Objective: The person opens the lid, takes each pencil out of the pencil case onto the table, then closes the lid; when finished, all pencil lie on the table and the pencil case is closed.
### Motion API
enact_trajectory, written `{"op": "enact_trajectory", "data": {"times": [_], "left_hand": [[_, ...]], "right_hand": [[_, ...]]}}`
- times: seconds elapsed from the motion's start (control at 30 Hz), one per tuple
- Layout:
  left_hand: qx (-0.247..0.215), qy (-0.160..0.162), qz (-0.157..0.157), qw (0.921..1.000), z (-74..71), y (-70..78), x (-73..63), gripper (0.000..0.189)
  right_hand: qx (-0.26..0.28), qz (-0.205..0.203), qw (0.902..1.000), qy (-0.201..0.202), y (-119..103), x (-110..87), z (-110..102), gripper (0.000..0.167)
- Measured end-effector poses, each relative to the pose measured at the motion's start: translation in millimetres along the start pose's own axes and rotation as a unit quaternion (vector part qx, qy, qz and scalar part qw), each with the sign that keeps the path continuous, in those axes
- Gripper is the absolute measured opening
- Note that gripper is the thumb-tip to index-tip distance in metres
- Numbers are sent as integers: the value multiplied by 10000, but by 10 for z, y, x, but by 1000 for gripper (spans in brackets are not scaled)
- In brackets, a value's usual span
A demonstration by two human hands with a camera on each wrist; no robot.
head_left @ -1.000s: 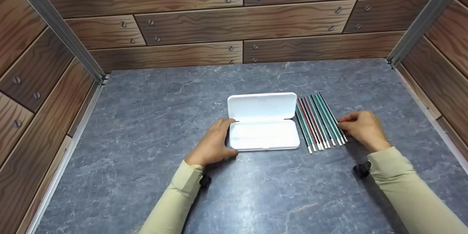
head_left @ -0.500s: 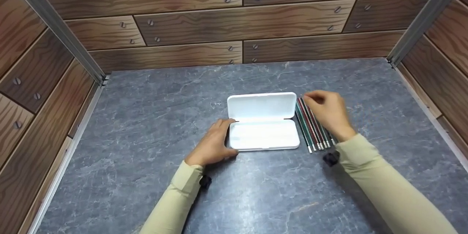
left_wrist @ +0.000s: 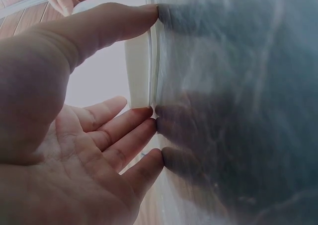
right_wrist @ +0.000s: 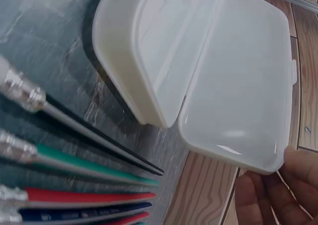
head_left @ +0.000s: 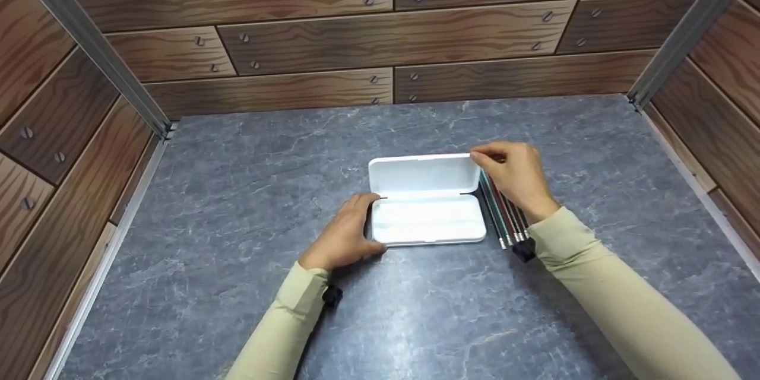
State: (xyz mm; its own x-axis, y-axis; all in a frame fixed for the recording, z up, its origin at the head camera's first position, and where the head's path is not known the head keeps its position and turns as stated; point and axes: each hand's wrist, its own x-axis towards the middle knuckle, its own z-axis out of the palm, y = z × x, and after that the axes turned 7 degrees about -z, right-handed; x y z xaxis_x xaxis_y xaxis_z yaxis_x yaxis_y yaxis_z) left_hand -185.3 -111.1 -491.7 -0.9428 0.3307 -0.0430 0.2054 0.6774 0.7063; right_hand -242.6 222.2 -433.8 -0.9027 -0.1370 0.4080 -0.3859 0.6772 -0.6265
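A white pencil case lies on the table with its lid raised at the back; no pencils show inside. My left hand spans the case's left end, thumb at the front corner and fingers near the back one. In the left wrist view its fingers look fairly straight, their tips down at the tabletop. My right hand pinches the lid's upper right corner; in the right wrist view the thumb lies at that corner, fingers behind. Beneath the right hand, pencils are partly hidden.
Several striped pencils in green, red and dark colours lie side by side right of the case, white eraser ends toward me. The grey marbled table has wood-patterned walls at the back and sides, with metal posts at the corners.
My right hand has moved left from beside the pencils, over them, to the lid's right corner, and now pinches it. The lid's top edge sits slightly lower. My left hand stays in place.
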Motion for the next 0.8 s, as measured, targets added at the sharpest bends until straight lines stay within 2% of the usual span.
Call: {"op": "enact_trajectory", "data": {"times": [0.27, 0.47, 0.63, 0.8], "left_hand": [[-59, 165, -315, 9994, -48, -6, -3, 88], [-81, 195, -493, 9986, -37, -2, -4, 84], [-110, 223, -521, 9983, -52, -6, 6, 80], [44, 180, -529, 9984, -46, -10, 9, 84]], "right_hand": [[243, -231, 9990, -292, -30, -97, -84, 16], [387, -382, 9956, -765, -37, -319, -190, 14], [135, -940, 9874, -1263, 0, -559, -167, 14], [-291, -1576, 9770, -1408, 38, -699, -37, 9]]}}
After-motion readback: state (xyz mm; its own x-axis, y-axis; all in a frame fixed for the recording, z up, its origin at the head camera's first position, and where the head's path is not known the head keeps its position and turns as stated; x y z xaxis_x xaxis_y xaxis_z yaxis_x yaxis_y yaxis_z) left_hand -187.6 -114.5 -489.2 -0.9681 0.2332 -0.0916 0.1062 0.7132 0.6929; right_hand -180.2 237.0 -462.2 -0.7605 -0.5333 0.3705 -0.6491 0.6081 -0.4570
